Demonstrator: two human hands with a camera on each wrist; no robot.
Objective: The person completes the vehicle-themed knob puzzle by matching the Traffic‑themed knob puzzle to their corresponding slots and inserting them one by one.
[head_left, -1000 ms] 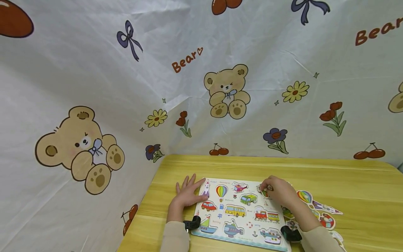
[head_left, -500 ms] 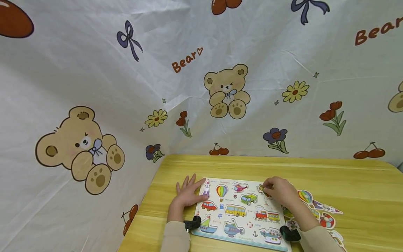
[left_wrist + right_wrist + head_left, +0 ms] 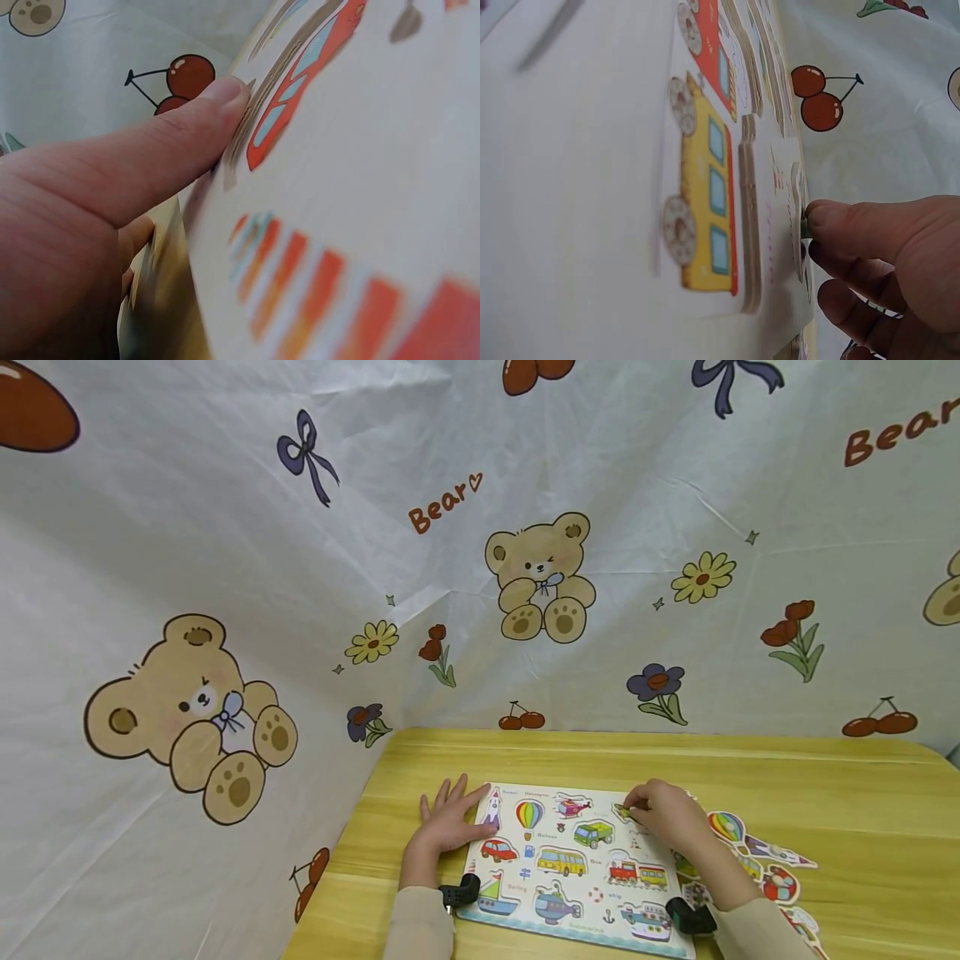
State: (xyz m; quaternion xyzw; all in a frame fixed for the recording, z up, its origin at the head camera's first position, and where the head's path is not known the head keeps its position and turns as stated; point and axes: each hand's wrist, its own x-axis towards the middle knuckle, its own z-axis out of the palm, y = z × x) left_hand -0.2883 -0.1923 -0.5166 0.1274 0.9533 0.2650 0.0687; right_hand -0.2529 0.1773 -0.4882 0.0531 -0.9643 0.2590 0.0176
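Observation:
A white wooden puzzle board (image 3: 517,814) printed with vehicles lies on the table. My left hand (image 3: 447,823) rests at its left edge with fingers spread, the thumb (image 3: 202,112) pressing on the board beside the red car (image 3: 498,850). At the upper right corner my right hand (image 3: 667,812) pinches a small puzzle piece (image 3: 622,812) between thumb and finger, close over the board. In the right wrist view a bit of green on the piece (image 3: 805,228) shows at the thumb tip, near the train (image 3: 709,202). Most of the piece is hidden by the fingers.
Several loose puzzle pieces lie right of the board, among them a balloon (image 3: 726,827), a rocket (image 3: 780,855) and a red round-shaped piece (image 3: 780,885). The right forearm covers part of the pile. A bear-print cloth (image 3: 450,677) hangs behind the wooden table (image 3: 420,752).
The puzzle piece has turned under my right fingers, and less of it shows than a second ago. My left hand keeps its place on the board.

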